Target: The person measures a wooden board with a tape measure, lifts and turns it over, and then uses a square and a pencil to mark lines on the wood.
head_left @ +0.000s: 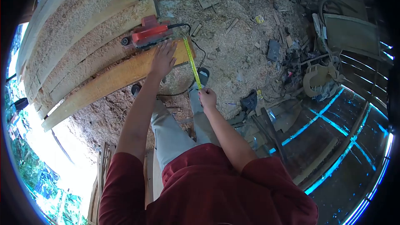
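The right hand (207, 98) grips a yellow tape (193, 63); the left (163, 59) lies open on smooth wood (121, 74) above shavings-strewn ground (227, 56).

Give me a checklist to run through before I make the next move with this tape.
1. Yellow tape measure lying across the orange-brown wooden plank near its end: ok.
2. Right hand holding the near end of the tape: ok.
3. Far end of the tape seated on the plank's edge: cannot tell, too small to see.
4. Left hand well away from the red corded power tool: not ok, the fingertips are right beside it.
5. Power tool switched off: cannot tell.
6. Thin black cord well away from the tape's far end: not ok, it loops close by.
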`<move>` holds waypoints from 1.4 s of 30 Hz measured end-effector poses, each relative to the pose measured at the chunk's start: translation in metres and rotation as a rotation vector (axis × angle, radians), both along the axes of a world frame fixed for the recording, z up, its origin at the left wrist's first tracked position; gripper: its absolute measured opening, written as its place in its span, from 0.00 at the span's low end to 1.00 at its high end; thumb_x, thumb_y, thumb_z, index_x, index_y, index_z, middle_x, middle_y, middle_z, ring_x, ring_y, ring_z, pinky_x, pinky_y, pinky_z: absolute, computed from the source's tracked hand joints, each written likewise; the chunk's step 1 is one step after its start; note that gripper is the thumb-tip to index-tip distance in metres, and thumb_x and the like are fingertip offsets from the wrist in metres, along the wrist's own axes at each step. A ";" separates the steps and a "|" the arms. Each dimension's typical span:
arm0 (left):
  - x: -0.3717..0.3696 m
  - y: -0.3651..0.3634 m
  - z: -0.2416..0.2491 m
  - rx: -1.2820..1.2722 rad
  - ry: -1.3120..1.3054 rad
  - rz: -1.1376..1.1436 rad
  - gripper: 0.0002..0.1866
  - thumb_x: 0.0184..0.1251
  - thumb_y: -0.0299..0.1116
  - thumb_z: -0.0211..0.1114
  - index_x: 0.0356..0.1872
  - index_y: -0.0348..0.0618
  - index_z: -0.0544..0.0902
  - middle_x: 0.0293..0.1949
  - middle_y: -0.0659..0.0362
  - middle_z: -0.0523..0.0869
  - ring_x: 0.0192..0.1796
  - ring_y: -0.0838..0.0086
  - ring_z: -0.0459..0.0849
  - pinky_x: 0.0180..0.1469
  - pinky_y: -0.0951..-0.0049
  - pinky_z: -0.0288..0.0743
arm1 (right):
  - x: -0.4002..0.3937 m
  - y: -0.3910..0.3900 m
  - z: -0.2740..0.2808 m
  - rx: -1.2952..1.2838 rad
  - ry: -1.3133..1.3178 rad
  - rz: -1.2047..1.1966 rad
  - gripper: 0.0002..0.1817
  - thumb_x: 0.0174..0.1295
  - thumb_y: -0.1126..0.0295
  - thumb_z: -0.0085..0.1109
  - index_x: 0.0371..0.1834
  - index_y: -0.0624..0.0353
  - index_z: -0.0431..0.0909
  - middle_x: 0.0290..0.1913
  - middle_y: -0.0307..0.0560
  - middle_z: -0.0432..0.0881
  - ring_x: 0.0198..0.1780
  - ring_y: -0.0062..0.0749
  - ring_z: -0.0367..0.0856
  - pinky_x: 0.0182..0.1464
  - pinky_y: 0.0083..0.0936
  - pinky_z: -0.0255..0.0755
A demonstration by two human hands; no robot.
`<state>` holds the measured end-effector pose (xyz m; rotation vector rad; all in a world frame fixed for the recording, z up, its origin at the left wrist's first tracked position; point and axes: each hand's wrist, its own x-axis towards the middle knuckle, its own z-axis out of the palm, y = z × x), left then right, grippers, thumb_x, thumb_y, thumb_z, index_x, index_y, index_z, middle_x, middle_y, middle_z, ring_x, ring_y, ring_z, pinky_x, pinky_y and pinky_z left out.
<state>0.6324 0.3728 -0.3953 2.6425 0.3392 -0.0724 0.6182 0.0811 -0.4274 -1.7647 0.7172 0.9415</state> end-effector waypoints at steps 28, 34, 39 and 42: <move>0.055 -0.013 0.007 0.207 0.332 0.077 0.36 0.68 0.34 0.66 0.76 0.80 0.70 0.65 0.54 0.74 0.67 0.56 0.74 0.66 0.43 0.75 | 0.027 0.006 0.013 0.139 0.221 -0.033 0.16 0.72 0.58 0.67 0.30 0.57 0.79 0.22 0.36 0.78 0.17 0.22 0.74 0.16 0.24 0.62; 0.048 -0.018 -0.003 0.206 0.264 0.105 0.35 0.68 0.33 0.65 0.76 0.79 0.71 0.68 0.52 0.72 0.72 0.53 0.71 0.70 0.41 0.70 | 0.030 -0.002 0.009 0.133 0.223 0.026 0.16 0.73 0.58 0.67 0.31 0.55 0.78 0.29 0.40 0.82 0.22 0.24 0.76 0.20 0.24 0.66; 0.049 -0.021 -0.001 0.216 0.275 0.123 0.36 0.68 0.32 0.65 0.76 0.78 0.71 0.70 0.51 0.72 0.73 0.52 0.69 0.71 0.39 0.69 | 0.028 -0.001 0.010 0.105 0.170 0.024 0.18 0.72 0.59 0.67 0.28 0.58 0.79 0.23 0.38 0.79 0.19 0.22 0.74 0.19 0.23 0.64; 0.050 -0.021 -0.001 0.208 0.275 0.127 0.36 0.68 0.32 0.65 0.75 0.78 0.71 0.70 0.51 0.72 0.73 0.51 0.69 0.71 0.37 0.68 | 0.026 0.000 0.007 0.101 0.159 0.012 0.18 0.72 0.59 0.68 0.28 0.59 0.80 0.23 0.38 0.79 0.19 0.22 0.74 0.19 0.24 0.64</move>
